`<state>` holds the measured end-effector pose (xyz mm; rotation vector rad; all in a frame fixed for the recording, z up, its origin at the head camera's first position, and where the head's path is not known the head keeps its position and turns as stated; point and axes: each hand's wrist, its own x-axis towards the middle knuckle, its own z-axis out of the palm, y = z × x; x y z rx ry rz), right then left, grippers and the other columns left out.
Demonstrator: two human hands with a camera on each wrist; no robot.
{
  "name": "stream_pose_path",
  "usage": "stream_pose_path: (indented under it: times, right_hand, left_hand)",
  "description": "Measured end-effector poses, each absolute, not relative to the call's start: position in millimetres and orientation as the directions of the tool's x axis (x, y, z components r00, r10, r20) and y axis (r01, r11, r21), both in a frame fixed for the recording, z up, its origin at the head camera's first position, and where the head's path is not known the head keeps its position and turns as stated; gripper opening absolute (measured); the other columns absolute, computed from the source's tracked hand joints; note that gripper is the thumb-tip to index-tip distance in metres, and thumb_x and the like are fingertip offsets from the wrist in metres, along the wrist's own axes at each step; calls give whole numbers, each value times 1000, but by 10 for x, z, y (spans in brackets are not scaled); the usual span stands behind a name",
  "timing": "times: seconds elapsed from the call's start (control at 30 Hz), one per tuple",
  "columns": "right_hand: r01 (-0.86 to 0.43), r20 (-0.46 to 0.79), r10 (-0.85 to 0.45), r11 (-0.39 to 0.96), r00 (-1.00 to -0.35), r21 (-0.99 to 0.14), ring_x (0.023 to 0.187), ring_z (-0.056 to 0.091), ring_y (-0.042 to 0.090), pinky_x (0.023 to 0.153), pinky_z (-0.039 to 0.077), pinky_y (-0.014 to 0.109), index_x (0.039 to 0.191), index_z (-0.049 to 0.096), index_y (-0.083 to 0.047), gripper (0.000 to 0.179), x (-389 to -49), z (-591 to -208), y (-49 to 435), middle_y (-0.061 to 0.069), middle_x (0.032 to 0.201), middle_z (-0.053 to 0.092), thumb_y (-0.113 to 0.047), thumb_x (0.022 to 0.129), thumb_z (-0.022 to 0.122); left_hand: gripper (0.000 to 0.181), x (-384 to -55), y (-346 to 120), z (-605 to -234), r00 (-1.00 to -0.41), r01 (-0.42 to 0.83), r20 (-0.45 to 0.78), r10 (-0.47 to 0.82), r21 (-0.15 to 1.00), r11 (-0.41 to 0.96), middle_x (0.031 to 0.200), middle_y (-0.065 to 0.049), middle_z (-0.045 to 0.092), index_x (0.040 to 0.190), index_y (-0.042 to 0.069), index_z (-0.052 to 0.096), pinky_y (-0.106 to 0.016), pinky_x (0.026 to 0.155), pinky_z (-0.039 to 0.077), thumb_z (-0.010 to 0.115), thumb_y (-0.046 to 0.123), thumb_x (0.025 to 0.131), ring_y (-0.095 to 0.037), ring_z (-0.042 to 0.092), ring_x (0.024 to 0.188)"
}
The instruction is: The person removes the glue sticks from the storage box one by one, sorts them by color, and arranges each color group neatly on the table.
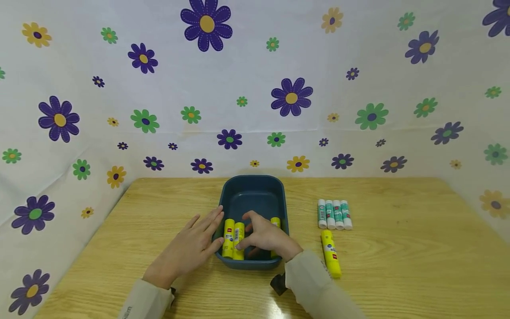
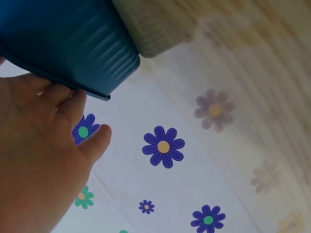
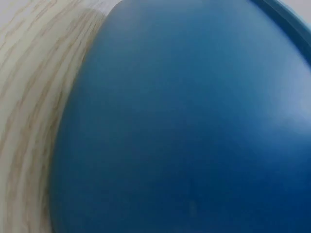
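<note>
A dark blue plastic bin (image 1: 255, 265) stands on the table. Inside it, two yellow glue sticks (image 1: 228, 239) lie side by side along the left wall, and another yellow glue stick (image 1: 275, 223) lies at the right wall, partly hidden by the right wrist. My left hand (image 1: 191, 243) rests at the bin's left rim with fingers extended; in the left wrist view its fingers touch the rim and the thumb stands apart. Reaching into the bin, my right hand (image 1: 264, 235) has its fingers spread, thumb tip against the inner of the two left sticks. The right wrist view shows only the bin's blue wall (image 3: 180, 116).
Right of the bin, several white-and-green glue sticks (image 1: 334, 215) lie in a neat row. Nearer to me lies one more yellow glue stick (image 1: 330, 253), slightly slanted. A flower-patterned cloth (image 1: 255, 88) hangs behind the wooden table (image 1: 398, 248).
</note>
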<state>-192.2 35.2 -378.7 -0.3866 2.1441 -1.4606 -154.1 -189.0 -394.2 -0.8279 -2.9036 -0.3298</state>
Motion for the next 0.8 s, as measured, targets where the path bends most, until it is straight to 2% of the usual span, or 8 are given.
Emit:
stream_pose_path:
  times: [0.13, 0.27, 0.53, 0.8]
  right_hand:
    - [61, -256, -557, 345, -790, -937, 83, 68, 27, 67, 62, 43, 151, 33, 5, 81, -1917, -3794, 353, 21, 115, 59, 4, 83, 77]
    - [60, -246, -606, 310, -757, -949, 82, 69, 25, 67, 62, 42, 152, 34, 2, 78, -1918, -3794, 345, 17, 106, 63, 4, 86, 75]
    - [75, -217, -612, 250, -761, -965, 84, 68, 24, 68, 62, 41, 147, 44, -4, 71, -1937, -3801, 354, 15, 105, 62, 8, 85, 75]
    - [70, -181, -619, 199, -764, -978, 83, 69, 25, 69, 62, 44, 143, 47, -4, 64, -1964, -3806, 370, 17, 106, 62, 13, 85, 70]
  left_hand:
    - [64, -1538, -1894, -3940, -847, 530, 155, 508, 182, 828, 165, -13, 26, 155, -6, 34, -60, 118, 22, 48, 36, 108, -28, 29, 150]
    - [64, -1525, -1899, -3921, -850, 526, 150, 505, 177, 832, 165, -14, 26, 155, -6, 34, -61, 118, 22, 48, 35, 108, -28, 29, 150]
    - [64, -1535, -1900, -3927, -853, 520, 144, 501, 182, 834, 165, -13, 26, 155, -5, 33, -61, 118, 22, 48, 36, 108, -28, 30, 149]
    - [65, -1540, -1887, -3927, -852, 524, 148, 503, 195, 829, 165, -14, 26, 155, -6, 33, -61, 118, 21, 47, 37, 108, -29, 30, 149]
